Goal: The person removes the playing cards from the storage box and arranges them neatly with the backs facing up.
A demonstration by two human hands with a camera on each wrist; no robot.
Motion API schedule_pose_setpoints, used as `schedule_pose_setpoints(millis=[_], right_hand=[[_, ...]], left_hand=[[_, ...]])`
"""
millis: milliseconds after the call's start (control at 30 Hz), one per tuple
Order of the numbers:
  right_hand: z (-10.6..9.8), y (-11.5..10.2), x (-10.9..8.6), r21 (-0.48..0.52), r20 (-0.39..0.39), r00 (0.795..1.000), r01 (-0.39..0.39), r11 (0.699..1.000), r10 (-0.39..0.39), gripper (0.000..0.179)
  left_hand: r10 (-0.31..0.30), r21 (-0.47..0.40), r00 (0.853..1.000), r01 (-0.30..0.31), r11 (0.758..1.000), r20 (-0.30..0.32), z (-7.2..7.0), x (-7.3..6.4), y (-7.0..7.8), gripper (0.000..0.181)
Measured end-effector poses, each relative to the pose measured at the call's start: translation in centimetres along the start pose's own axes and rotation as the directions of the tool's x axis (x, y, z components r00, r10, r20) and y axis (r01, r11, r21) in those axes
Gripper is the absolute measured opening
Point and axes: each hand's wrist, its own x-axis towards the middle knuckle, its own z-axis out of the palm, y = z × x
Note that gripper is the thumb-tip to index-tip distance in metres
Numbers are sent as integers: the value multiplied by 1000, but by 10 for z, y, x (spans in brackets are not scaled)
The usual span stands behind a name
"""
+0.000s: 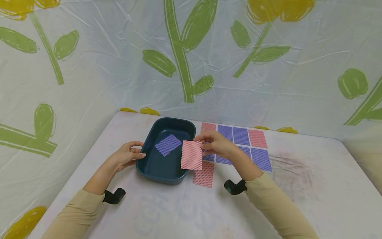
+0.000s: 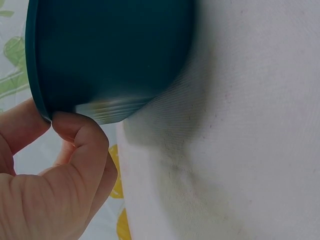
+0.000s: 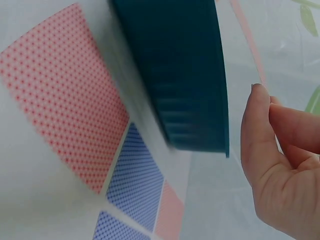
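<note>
My left hand (image 1: 126,155) pinches the left rim of a dark teal rectangular dish (image 1: 161,167). In the left wrist view, thumb and fingers meet on the rim of the dish (image 2: 115,50). Inside the dish a blue-backed playing card (image 1: 168,145) lies face down, turned at an angle. Over the dish's right edge, my right hand (image 1: 220,145) holds a red-backed playing card (image 1: 191,155) by its side, back toward the head camera. The right wrist view shows that card (image 3: 248,42) nearly edge-on between thumb and fingers.
Right of the dish, several face-down cards lie in rows on the white cloth-covered table, among them a blue-backed card (image 1: 261,160) and a red-backed card (image 1: 258,138). Another red-backed card (image 1: 204,175) lies nearest me, close beside the dish. A flower-patterned sheet (image 1: 119,66) hangs behind.
</note>
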Motion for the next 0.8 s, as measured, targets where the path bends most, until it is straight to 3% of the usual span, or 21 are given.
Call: schedule_pose_setpoints(millis=[800], right_hand=[[-34, 28, -41, -77, -50, 997, -58, 995, 54, 35]], left_hand=[[1, 16, 1000, -1, 1000, -2, 1, -1, 0, 56]])
